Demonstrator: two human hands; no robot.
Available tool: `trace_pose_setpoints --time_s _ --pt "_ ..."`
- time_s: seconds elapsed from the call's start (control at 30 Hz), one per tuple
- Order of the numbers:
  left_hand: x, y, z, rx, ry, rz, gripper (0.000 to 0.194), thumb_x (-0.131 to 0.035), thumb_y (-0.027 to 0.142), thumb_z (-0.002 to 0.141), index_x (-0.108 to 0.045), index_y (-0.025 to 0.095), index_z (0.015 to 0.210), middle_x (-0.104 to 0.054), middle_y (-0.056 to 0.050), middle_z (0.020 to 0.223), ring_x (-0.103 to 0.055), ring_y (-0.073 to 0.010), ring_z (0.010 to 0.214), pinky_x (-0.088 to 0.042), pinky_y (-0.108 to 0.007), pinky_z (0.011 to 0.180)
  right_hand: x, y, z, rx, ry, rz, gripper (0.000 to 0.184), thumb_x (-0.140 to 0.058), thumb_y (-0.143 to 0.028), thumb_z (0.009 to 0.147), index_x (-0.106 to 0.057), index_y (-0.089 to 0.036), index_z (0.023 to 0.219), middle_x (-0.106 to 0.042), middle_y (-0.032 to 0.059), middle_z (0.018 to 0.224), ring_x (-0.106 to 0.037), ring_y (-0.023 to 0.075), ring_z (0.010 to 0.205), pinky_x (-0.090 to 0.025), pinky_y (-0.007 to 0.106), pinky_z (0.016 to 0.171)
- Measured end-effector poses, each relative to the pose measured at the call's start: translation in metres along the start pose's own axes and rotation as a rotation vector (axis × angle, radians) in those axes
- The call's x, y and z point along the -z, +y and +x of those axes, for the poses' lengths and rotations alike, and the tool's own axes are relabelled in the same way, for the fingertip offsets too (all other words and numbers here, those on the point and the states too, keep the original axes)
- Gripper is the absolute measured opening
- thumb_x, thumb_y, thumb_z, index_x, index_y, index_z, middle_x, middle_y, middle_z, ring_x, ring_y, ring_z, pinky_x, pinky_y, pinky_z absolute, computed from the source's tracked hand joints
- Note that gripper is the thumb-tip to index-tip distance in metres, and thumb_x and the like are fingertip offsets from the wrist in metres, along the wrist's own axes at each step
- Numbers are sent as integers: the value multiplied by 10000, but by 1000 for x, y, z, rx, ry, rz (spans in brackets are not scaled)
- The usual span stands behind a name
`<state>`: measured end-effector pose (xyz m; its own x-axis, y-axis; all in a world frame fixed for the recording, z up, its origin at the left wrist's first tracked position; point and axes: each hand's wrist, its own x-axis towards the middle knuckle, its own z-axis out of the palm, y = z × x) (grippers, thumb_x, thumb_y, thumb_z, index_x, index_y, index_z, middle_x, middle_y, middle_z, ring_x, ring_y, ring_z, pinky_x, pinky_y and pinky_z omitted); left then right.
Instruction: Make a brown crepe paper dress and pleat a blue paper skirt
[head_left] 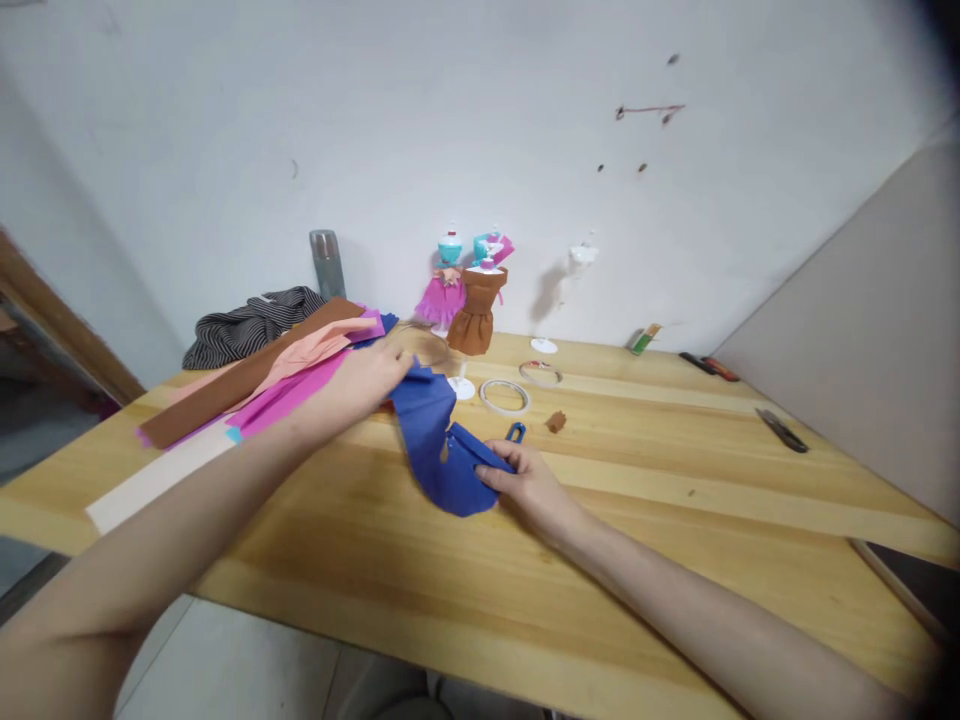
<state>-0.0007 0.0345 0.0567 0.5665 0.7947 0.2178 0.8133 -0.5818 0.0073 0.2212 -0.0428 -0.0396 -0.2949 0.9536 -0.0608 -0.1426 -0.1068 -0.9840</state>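
I look out through one camera worn on my head, facing forward and down over the table (637, 480). My forearms enter from the two lower corners, and my left hand (379, 370) and right hand (525, 485) come at mid-height around the blue sheet (450, 455), fairly near the lens. Beyond them the view runs across the tabletop to the wall (450, 100), which fills the upper part. Along the bottom I look past the table's front edge, slanting down toward the right, to the floor (240, 650). The view is wide, darkening at the right-hand corners.
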Motion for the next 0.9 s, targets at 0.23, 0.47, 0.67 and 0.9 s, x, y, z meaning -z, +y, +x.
trace_pose_setpoints --time_s 0.23,0.47,0.67,0.9 --pt "-32 1 -7 24 107 -11 213 -442 185 844 -628 171 945 -631 -84 953 -568 -201 923 -433 -305 782 -20 -3 -25 -334 -181 338 448 -740 -292 646 -568 -121 1023 -673 128 965 -670 208 864 -533 294 697" --pt "-69 23 -38 54 19 -166 205 -477 306 860 -646 189 874 -640 -40 856 -600 -167 798 -432 -266 706 -19 -15 -39 -355 -565 -314 247 -618 -364 736 -592 -120 713 -593 19 607 -551 90 474 -393 172 429" --pt "-73 31 -50 -27 249 -132 246 -388 263 908 -623 192 927 -588 -37 878 -566 -135 763 -390 -239 627 -4 -9 -23 318 -131 -781 100 -547 -206 780 -608 -130 804 -476 -39 550 -406 69 470 -338 184 470" --pt "-67 45 -61 -395 -199 -215 178 -594 354 796 -616 179 816 -586 -20 822 -545 -170 797 -381 -265 664 8 1 -11 537 -350 -1134 152 -640 -178 722 -620 -146 869 -557 55 824 -534 159 734 -443 269 670"
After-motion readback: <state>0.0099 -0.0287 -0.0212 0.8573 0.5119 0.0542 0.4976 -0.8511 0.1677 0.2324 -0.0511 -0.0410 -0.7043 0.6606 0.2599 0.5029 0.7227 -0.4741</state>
